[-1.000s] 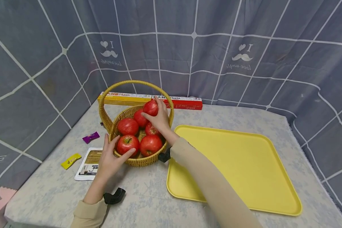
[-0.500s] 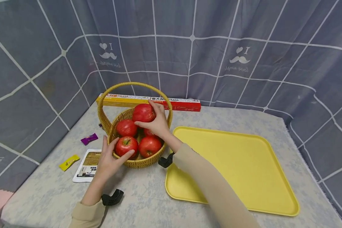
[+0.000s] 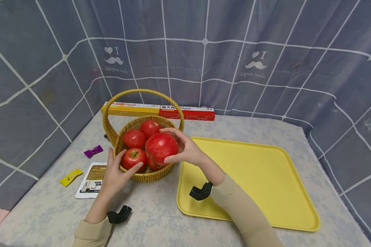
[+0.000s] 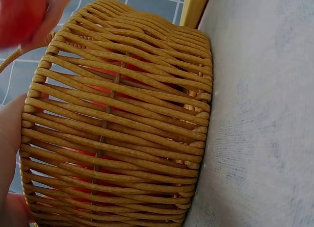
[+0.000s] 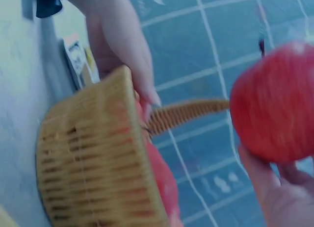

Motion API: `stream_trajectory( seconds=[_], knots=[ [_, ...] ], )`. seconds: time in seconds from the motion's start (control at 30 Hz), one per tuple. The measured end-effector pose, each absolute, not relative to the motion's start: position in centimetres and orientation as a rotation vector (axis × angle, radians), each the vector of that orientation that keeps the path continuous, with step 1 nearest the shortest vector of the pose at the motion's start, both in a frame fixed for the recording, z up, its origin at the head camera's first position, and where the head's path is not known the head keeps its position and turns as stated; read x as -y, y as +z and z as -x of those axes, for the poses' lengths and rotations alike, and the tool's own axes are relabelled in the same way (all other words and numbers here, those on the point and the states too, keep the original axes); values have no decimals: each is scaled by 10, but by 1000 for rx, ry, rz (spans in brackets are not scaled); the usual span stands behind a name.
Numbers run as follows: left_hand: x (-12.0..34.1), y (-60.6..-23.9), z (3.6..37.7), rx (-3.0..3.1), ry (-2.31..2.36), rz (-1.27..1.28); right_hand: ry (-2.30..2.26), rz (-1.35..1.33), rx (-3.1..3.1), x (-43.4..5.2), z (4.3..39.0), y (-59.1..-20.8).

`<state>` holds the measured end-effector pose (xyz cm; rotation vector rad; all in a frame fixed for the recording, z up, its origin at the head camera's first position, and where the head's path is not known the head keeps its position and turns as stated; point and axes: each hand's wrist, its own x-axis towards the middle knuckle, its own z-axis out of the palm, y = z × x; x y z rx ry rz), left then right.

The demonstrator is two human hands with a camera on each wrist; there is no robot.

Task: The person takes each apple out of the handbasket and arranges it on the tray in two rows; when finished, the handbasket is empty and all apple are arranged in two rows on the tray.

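Grey checked curtain [image 3: 266, 41] all round the back, and a pale cloth-covered table [image 3: 173, 223] filling the floor of the scene. On the right half of that table lies the big yellow tray [image 3: 266, 178], flat and bare-faced. To its left, touching distance from the tray's near-left corner, stands the wicker basket [image 3: 148, 175] with its tall hoop handle, red apples piled inside.

Now the right hand [image 3: 188, 151]: fingers and thumb curled round one big red apple [image 3: 161, 147], holding it clear above the basket's right rim, just left of the tray's edge. The apple sits to the left of the palm, thumb under, fingers over the top. From the right wrist view the same apple [image 5: 274, 104] hangs in the air with the basket [image 5: 93, 158] below and left of it.

The left hand [image 3: 115, 171] is spread against the basket's near-left wall, fingers straight, thumb up at the rim beside a front apple [image 3: 133, 158]; the left wrist view shows only weave [image 4: 122, 129] up close.

Far back, a long pasta box [image 3: 157, 110] lies along the curtain. Left of the basket: a printed leaflet [image 3: 91, 176], a yellow sweet [image 3: 70, 176], a purple sweet [image 3: 93, 151].
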<state>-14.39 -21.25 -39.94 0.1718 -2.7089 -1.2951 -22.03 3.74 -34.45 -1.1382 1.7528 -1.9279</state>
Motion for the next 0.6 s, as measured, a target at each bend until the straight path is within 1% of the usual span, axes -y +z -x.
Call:
stream_trajectory(
  seconds=[0.13,0.3,0.4,0.6],
  knots=[
    [212,-401,145,2694,-1292,-165,-1927,1232,-1581,-63,227,-355],
    [213,-401,145,2693,-1300,-169,-1878,1242,-1414,-90,241,-370],
    [213,-401,145,2691,-1309,-167,-1877,1189,-1344,-101,250,-377],
    [212,-400,145,2699,-1308,-163,-2017,995,-1141,-119,264,-397]
  ],
)
